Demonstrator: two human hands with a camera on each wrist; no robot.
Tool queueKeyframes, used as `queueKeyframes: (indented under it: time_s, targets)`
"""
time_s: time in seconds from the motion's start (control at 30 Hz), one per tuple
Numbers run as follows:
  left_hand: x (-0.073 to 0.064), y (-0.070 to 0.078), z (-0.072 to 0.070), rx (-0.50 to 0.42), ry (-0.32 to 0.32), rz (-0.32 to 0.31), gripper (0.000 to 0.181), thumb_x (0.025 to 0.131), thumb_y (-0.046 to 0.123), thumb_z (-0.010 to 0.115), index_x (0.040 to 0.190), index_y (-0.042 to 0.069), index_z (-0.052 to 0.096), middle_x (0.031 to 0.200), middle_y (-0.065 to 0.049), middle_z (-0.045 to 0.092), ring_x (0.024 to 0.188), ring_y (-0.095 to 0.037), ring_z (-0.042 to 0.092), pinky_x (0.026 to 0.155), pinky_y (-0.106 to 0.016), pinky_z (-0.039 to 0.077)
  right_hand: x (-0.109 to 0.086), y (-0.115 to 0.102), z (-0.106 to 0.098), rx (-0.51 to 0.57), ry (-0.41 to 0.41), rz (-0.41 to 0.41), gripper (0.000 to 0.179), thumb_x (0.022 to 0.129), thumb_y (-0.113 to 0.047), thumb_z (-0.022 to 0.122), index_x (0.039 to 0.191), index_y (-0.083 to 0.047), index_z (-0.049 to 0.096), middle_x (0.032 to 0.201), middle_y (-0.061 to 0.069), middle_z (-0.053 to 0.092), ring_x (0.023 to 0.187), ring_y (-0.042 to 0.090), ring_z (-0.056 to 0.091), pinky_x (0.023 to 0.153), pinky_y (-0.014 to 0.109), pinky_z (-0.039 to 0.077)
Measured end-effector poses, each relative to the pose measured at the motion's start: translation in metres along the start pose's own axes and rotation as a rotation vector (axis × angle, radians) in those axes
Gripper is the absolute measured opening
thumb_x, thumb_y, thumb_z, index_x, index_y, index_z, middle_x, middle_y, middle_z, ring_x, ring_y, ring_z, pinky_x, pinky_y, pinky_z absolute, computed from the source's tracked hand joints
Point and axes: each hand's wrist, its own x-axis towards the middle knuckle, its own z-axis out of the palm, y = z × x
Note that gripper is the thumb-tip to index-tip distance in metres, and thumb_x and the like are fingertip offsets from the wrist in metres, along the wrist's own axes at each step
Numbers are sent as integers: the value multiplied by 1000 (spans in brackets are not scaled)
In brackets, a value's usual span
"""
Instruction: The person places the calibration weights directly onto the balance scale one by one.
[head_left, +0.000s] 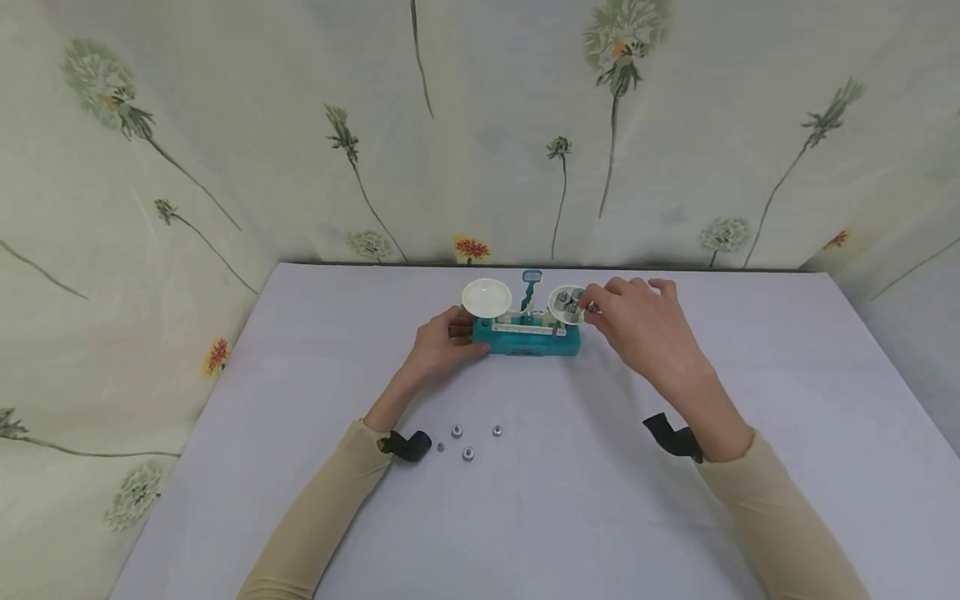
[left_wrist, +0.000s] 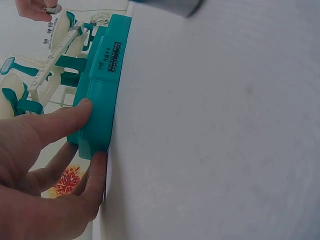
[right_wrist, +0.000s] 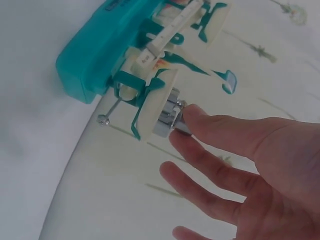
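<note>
A teal balance scale (head_left: 527, 343) with two cream pans stands at the back of the table. My left hand (head_left: 442, 343) grips its left end, thumb on the front of the base and fingers around the side, as the left wrist view shows closely. Over the right pan (head_left: 552, 310), my right hand (head_left: 637, 321) pinches a small metal weight (left_wrist: 51, 9) between thumb and index finger; the other fingers spread away. Several silver weights (right_wrist: 166, 117) stand together in that pan, right at the fingertips. The left pan (head_left: 487, 298) holds nothing.
Several loose metal weights (head_left: 468, 453) stand on the white table (head_left: 555, 517), near the left wrist. A flower-patterned cloth (head_left: 480, 150) hangs behind the table's back edge. Black camera mounts (head_left: 408, 446) sit on both wrists.
</note>
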Motion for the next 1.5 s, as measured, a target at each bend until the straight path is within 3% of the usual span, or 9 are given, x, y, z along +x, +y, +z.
queueKeyframes:
  time_s: [0.3,1.5]
  targets:
    - [1,0,1,-8,-2,5,54,95,15,83,143,4,60,149,-19,65,139,-37,65,116,-46,57,6,2,9,-43,7,-7,17,99,-12,78,116,-13,77,110,16,79,98,39,73,107,78,44]
    - [-1,2,1,-2,8,-6,55,95,16,83,144,5,60,149,-18,64,139,-36,64,116,-44,56,5,2,15,-32,46,-16,18,96,-11,81,114,-11,75,107,17,79,95,40,72,106,78,45]
